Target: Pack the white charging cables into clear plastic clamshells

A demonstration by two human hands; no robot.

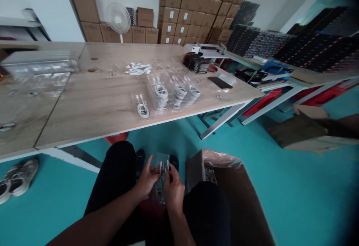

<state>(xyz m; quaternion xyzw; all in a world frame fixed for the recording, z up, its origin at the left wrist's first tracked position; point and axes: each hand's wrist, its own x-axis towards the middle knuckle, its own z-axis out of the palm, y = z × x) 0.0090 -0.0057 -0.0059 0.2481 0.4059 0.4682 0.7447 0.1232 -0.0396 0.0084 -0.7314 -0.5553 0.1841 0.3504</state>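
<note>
Workroom w/ teal floor (297, 193): cable pack (160, 191) in both hands

Bkgd.: we list stacked brown cartons (196, 6) against the wall; white fan (118, 18) to their l., w/ more boxes beside it.

Tabletop (98, 107): wood-look, white front edge. On it we count three stacks of clear trays w/ coiled white cables, viz. l. stack (161, 98), mid. stack (179, 93), r. stack (193, 90). One single tray (143, 109), likewise w/ a coiled cable, lies just l. of these, nr. the front edge. Behind: loose pile of white pieces (138, 68), too small for us to ID. Toward r. end: pile of black-and-red items (196, 63) and a flat dark slab (221, 82). Far l.: stack of clear plastic trays (42, 64), blurred.

Hands: left hand (148, 178) clamped on the pack's l. side, right hand (174, 190) clamped on its r. side; fingers nr. the two white plug ends, hands close together. We place the pack (clear plastic, coiled cable within) over the lap, btwn. our dark-clad knees, below tabletop level.

Floor, r. of knees: open carton (238, 193), plastic-lined, w/ white cables (210, 176) partly visible inside. Floor, far l.: pair of shoes (25, 176).
</note>
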